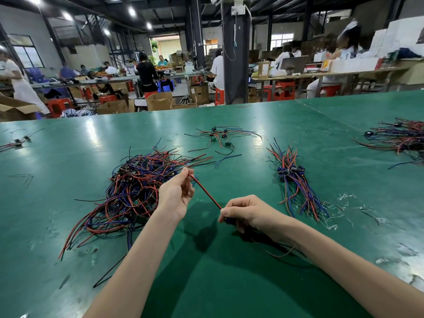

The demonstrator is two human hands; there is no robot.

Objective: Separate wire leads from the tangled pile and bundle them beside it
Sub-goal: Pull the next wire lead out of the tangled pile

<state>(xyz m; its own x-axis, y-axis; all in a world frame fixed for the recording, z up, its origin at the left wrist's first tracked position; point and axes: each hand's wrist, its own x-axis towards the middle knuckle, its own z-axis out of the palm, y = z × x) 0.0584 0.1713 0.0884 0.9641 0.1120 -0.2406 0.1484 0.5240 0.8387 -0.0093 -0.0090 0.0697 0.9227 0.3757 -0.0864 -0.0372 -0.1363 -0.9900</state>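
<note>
A tangled pile point(135, 191) of red, blue and black wire leads lies on the green table point(206, 283), left of centre. A red and black wire lead point(206, 192) is stretched taut between my hands, just right of the pile. My left hand point(176, 193) pinches its upper end near the pile's edge. My right hand point(243, 212) grips its lower end, where a dark blue connector shows under the fingers. A sorted bundle point(296, 182) of leads with blue connectors lies to the right.
A small scatter of leads point(220, 136) lies further back at centre. Another heap point(399, 138) sits at the far right, and a few leads point(18, 142) at the far left. Clear plastic scraps point(358, 207) litter the table right of the bundle. Other workers sit at benches beyond.
</note>
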